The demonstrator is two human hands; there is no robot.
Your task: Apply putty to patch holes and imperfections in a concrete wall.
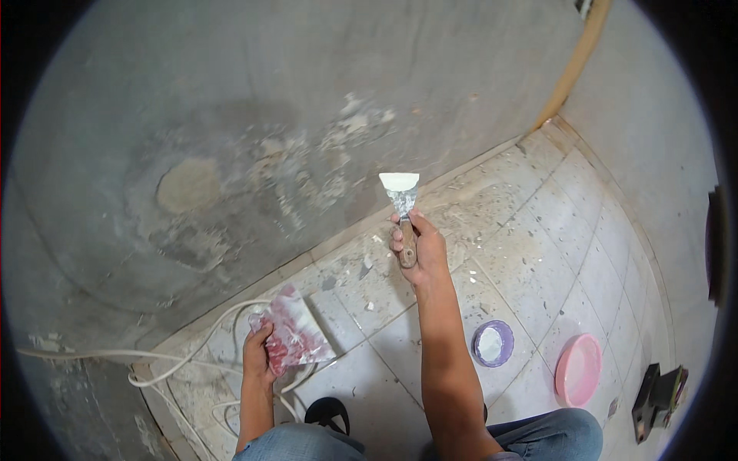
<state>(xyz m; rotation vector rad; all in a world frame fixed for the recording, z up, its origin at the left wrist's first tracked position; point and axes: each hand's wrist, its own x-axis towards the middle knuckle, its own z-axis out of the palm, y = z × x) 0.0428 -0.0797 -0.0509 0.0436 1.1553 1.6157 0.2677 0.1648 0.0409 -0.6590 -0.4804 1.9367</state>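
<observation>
My right hand (420, 244) grips the brown handle of a putty knife (403, 201), its blade pointing away from me. White putty (400, 181) covers the blade's far edge. The knife is held in front of the grey wall (307, 54), and I see no contact between them. Lower left, my left hand (259, 355) is closed on the edge of a flat square sheet (298, 329) smeared red and white; its exact kind is unclear. Peeled, pale patches (330, 142) mark the wall, along with a rounder beige patch (189, 186) further left.
A purple bowl (505, 358) with white paste and a pink basin (565, 376) stand on the tiled floor (569, 253) at right. A black object (653, 403) lies beyond them. White cable (165, 374) loops at left. Paint flakes (367, 263) litter the floor along the wall.
</observation>
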